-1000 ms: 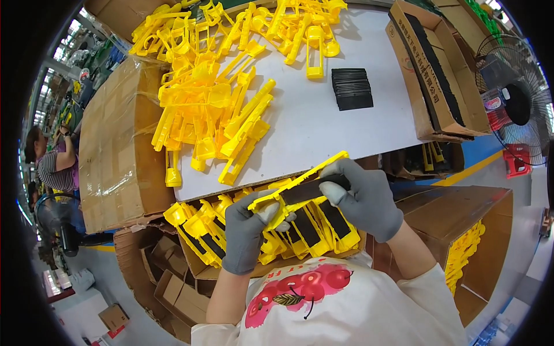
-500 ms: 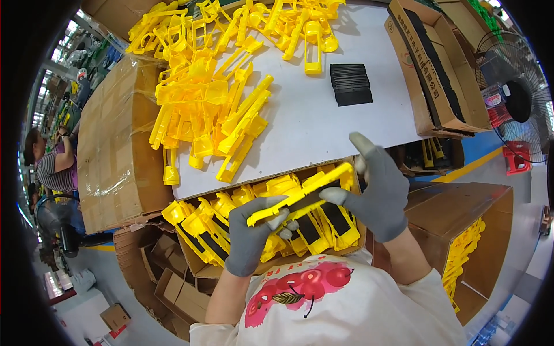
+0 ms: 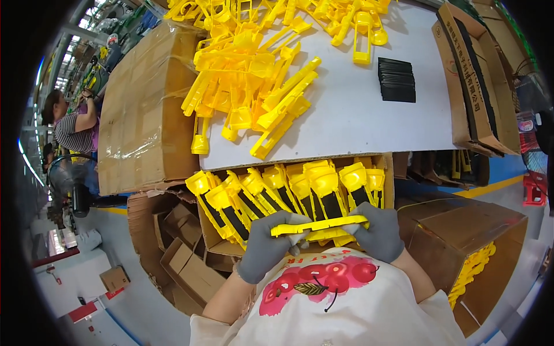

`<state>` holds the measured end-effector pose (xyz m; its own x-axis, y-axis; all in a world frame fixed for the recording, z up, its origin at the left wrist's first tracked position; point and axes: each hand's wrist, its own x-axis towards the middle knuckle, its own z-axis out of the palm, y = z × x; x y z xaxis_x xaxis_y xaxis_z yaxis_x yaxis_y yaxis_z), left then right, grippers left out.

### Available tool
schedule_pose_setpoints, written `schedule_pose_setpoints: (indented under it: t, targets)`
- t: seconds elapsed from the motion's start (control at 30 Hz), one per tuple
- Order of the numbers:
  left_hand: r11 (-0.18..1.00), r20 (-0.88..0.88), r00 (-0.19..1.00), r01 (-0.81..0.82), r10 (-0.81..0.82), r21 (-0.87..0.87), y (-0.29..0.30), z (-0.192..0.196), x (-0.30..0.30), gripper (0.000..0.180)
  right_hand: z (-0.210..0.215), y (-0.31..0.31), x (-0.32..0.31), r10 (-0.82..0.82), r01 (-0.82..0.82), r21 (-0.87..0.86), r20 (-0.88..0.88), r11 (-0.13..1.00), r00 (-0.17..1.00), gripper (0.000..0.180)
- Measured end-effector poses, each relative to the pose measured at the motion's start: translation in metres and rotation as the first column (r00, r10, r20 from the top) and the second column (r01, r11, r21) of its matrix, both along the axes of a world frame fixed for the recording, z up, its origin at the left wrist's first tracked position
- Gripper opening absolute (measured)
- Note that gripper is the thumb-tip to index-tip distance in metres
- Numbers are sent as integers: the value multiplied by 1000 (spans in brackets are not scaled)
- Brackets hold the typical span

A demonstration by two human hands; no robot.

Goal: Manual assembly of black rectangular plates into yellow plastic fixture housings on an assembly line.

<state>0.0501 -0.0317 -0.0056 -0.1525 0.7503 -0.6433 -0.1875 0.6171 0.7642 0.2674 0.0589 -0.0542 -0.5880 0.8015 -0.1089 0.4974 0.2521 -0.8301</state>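
Note:
A long yellow plastic frame (image 3: pixel 323 224) is held level, edge-on, close to my shirt. My left hand (image 3: pixel 267 245), in a grey glove, is closed around its left end. Its right end is gripped by my right hand (image 3: pixel 380 235), gloved the same way. More yellow plastic shows just under the frame, and I cannot tell whether it is a separate piece. Beyond my hands, a cardboard box (image 3: pixel 388 179) holds several yellow frames (image 3: pixel 323 179) with black strips set in them. The frame's upper face is hidden by the viewing angle.
A heap of loose yellow frames (image 3: pixel 239 75) covers the left of the white table (image 3: pixel 346 124). Black strips (image 3: pixel 397 81) lie stacked right of it, near a long carton (image 3: pixel 470 81). Large cardboard boxes (image 3: pixel 141 109) stand left; another box (image 3: pixel 456 225) stands right. A person (image 3: pixel 75 124) works far left.
My right hand has come down from its raised, spread position and now grips the frame's right end. The frame has gone from slanted to level and nearer my body. The view has shifted.

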Motion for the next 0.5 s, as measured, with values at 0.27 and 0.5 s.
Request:
schedule_pose_setpoints:
  t: [0.27,0.5]
  targets:
    - [976,-269,939,198,-214,-84,9,42,-86,17,26,23,-7,-47,14,-370,-81,929,996,46]
    - [729,-784,220,570,-581,-380,35,31,-133,37,17,69,9,-167,165,-33,-78,986,983,41]
